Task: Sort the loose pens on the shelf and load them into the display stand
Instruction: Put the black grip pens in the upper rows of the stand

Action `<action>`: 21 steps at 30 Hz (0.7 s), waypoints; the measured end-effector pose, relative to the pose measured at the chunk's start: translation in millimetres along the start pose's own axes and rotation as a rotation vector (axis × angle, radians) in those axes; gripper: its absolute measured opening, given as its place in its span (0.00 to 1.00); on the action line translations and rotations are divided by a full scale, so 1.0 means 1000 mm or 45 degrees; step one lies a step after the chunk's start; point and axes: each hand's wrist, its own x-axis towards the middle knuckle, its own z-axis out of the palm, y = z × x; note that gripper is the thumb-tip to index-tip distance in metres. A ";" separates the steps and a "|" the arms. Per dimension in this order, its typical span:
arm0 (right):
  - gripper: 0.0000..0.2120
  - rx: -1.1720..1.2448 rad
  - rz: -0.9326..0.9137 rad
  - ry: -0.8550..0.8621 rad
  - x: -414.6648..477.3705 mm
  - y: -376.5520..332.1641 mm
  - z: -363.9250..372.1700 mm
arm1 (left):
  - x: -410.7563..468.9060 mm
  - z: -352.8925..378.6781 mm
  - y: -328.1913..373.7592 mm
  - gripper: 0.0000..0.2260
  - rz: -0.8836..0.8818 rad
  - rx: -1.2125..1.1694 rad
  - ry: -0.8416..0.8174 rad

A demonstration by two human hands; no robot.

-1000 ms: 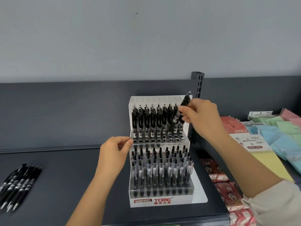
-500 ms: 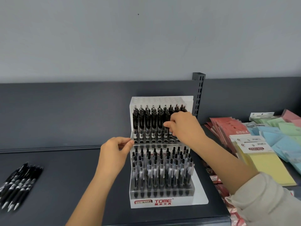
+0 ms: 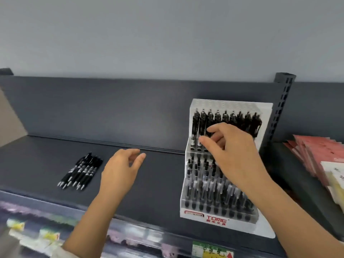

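Dark-grey shelf (image 3: 158, 183) lies under both forearms, which reach in from the lower edge. The left hand (image 3: 121, 170) hangs back-up over the shelf's middle, between the loose pens (image 3: 80, 172) and the display stand (image 3: 230, 106). The right forearm crosses the stand's lower tier and hides part of it; the right hand (image 3: 232, 151) sits before the step between the tiers.

The black loose pens lie side by side at the left, tips toward the front edge. Black pens fill the stand's upper row (image 3: 227, 120). A slotted post (image 3: 283, 101) rises behind the stand, with pink packets (image 3: 316, 151) to its right.

The left hand is relaxed, fingers loosely spread, holding nothing. The right hand's fingers are loosely curved and grip nothing; whether they touch the pens cannot be told.
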 end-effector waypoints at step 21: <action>0.32 -0.020 0.567 -0.878 0.045 -0.167 0.353 | 0.082 -0.111 -0.287 0.27 -0.220 0.258 -0.520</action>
